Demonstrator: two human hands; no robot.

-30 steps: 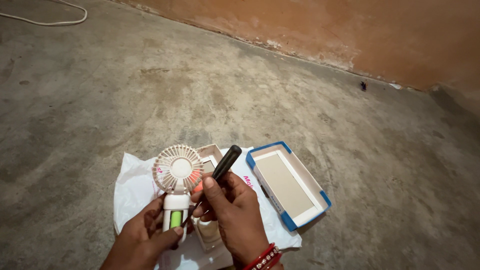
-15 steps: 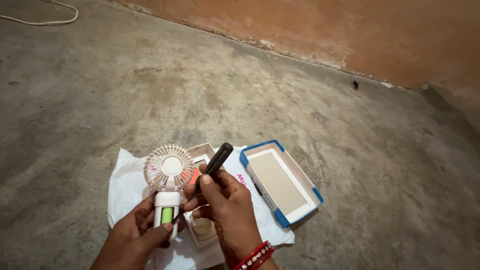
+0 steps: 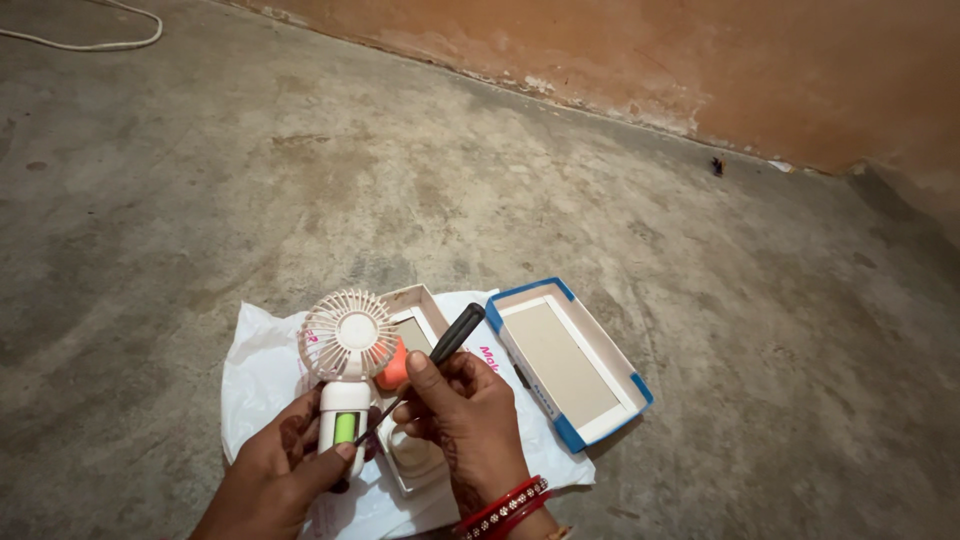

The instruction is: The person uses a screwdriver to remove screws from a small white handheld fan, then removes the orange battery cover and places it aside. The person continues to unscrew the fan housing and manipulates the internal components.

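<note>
Grey concrete floor (image 3: 200,200) fills most of the head view, with a loop of pale cable (image 3: 90,40) at its far left corner and an orange-brown wall (image 3: 700,60) along the back. Low in the frame a white plastic bag (image 3: 255,370) lies flat on the floor under everything else. Over its left part the left hand (image 3: 275,470) is wrapped around the handle of a small white handheld fan (image 3: 348,345), thumb pressed beside a green panel on the handle; the round grille stands upright above the fingers. Just right of the fan, the right hand (image 3: 465,420) is closed on a screwdriver (image 3: 440,350) with a black handle, its thin shaft slanting down-left to the fan's handle, where the tip seems to touch. Red bangles (image 3: 505,505) circle that wrist. Behind the hands sits a small open white box (image 3: 420,305); a whitish insert shows inside it, with something orange (image 3: 393,372) at its left edge, partly hidden by the fan. Further right, on the edge of the bag, an open box lid with blue corners (image 3: 567,360) lies with its hollow side up, holding only a beige card lining
</note>
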